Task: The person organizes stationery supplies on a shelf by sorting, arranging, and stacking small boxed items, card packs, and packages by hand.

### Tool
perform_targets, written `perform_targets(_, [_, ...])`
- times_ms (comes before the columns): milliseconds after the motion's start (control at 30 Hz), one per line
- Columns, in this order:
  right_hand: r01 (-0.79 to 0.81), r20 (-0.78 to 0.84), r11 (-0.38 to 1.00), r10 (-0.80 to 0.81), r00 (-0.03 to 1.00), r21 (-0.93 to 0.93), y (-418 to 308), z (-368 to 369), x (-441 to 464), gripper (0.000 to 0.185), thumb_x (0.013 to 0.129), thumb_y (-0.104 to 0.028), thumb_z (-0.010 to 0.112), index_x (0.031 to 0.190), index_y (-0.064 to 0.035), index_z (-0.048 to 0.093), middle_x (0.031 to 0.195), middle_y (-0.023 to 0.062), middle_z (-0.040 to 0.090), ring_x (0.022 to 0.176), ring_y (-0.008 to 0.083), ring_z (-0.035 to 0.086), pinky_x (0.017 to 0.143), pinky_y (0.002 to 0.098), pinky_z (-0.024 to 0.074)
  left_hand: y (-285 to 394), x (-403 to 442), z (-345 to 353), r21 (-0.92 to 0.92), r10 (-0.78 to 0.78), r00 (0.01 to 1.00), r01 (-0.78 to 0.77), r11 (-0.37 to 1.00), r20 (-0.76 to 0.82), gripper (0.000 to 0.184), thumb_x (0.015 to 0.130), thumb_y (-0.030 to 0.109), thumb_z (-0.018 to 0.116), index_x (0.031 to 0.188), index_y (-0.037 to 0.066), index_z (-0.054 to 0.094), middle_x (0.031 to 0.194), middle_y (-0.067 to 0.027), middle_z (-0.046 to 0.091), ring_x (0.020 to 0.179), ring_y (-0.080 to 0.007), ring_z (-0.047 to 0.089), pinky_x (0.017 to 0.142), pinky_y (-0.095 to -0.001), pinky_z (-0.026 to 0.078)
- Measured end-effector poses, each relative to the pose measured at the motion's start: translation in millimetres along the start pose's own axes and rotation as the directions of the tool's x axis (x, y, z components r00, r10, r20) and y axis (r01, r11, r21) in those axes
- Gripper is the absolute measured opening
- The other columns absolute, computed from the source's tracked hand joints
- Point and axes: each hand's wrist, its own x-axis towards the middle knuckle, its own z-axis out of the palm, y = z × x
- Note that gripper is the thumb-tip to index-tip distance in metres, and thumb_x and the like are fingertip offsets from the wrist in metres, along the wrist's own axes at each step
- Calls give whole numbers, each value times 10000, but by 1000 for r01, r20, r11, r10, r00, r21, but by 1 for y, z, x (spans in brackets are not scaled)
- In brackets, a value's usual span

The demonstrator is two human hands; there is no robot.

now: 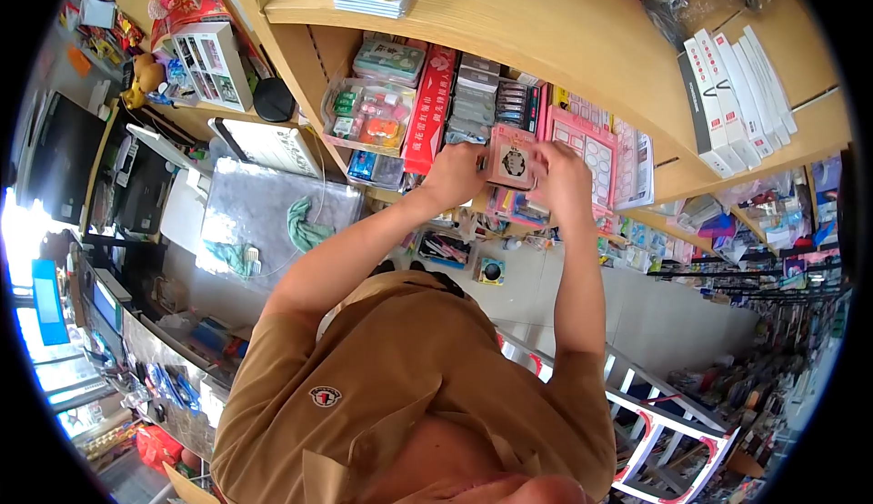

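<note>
A small pink box (512, 158) with a dark oval picture on its front is held up between my two hands, before the shelf. My left hand (455, 175) has its fingers closed at the box's left edge. On the other side, my right hand (562, 176) grips the box's right edge with bent fingers. Just left of the box, a red packet with white writing (429, 108) stands on the shelf. Behind my right hand is a larger pink package with round windows (591, 154). Small grey boxes (473, 99) stand in a row behind the pink box.
A clear basket (368, 117) of small items sits at the shelf's left. White boxes (727, 104) stand on the upper right shelf. A metal ladder (668, 440) leans at the lower right. A green cloth (305, 224) lies on a covered surface at left.
</note>
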Motion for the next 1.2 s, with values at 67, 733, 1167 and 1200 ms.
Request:
perform_targets(67, [-16,-21,999,15,1000,-45,5,-1,14,275,805,-93,781,1070,-66,715,999,133,725,952,345,690,796,437,561,2,-2,1,10,77,995,-76,997,-60,496,793,164,794,1249,3,683,1120,-246,712,1008,-386,707,882,-439,575])
perform_targets(733, [63,-234,971,-8,972,230,20,-14,-31,247,832,-121,789,1038,-35,683,1051,129,706,1026,349,655,863,437,532,16,-21,20,244,314,916,-254,936,-250,612,751,27,802,1324,57,588,1183,-154,654,1023,-387,674,853,-449,575])
perform_targets(1167, [-361,195,889,316,929,283,42,162,-250,136,909,-190,681,968,-75,721,922,153,736,872,343,719,763,440,568,3,-91,36,347,499,753,-373,861,-429,329,836,6,757,1148,67,671,1177,-114,646,1027,-331,670,806,-420,577])
perform_targets(1200, [-366,201,887,319,926,280,43,180,-266,136,909,-190,681,968,-75,721,922,153,736,872,343,719,763,440,568,1,-101,37,337,505,752,-387,858,-424,330,833,9,763,1144,71,672,1142,-105,655,1005,-331,674,795,-415,576])
